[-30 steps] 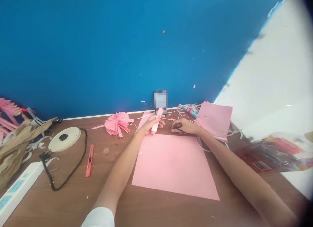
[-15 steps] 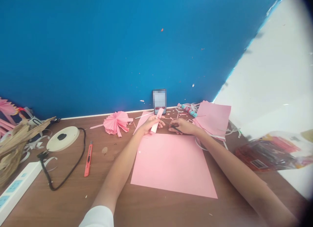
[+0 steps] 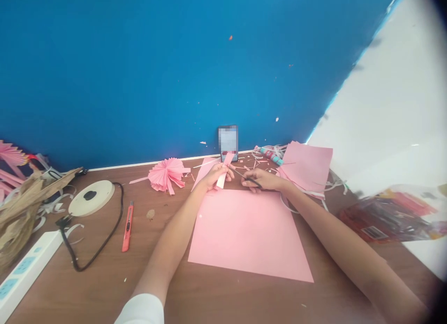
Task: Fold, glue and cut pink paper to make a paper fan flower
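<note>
My left hand [image 3: 215, 175] is closed on a narrow folded strip of pink paper [image 3: 221, 179], held tilted above the far edge of a large pink sheet [image 3: 247, 235]. In my right hand [image 3: 263, 178] is a pair of scissors [image 3: 246, 178], its fingers wrapped round the dark handles. The blades point left and reach the right side of the folded strip; whether they are cutting into it I cannot tell. Left of my hands lies a pleated pink paper rosette [image 3: 166, 175].
A phone [image 3: 228, 142] leans against the blue wall. Pink sheets [image 3: 307, 168], scraps and a blue-red tube [image 3: 271, 155] lie at the back right. To the left are a red box cutter [image 3: 128, 228], a round cream disc [image 3: 101, 200], a black cable and a power strip [image 3: 30, 273].
The scissors blades now show more clearly, turned against the folded strip. My right hand has shifted very slightly, and the left still grips the strip. The whole view has moved a little.
</note>
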Tool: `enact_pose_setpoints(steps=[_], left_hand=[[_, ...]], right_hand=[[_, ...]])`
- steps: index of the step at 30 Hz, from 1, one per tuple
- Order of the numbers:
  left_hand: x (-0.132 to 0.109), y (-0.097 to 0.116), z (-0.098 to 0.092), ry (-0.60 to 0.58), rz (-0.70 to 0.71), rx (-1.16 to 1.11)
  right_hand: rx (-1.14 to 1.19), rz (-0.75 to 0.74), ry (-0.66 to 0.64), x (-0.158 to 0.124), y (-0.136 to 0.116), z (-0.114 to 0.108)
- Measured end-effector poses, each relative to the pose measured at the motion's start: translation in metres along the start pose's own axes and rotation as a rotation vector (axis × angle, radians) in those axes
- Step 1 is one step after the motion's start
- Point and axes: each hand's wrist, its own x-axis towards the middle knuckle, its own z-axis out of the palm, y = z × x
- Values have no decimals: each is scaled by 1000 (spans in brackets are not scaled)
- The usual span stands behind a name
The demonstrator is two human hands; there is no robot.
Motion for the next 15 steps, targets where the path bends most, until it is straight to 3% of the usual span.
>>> enact_pose_setpoints(steps=[15], left_hand=[[1,-4,2,4,-1,-13]], right_hand=[[94,-37,60,1,13,2]])
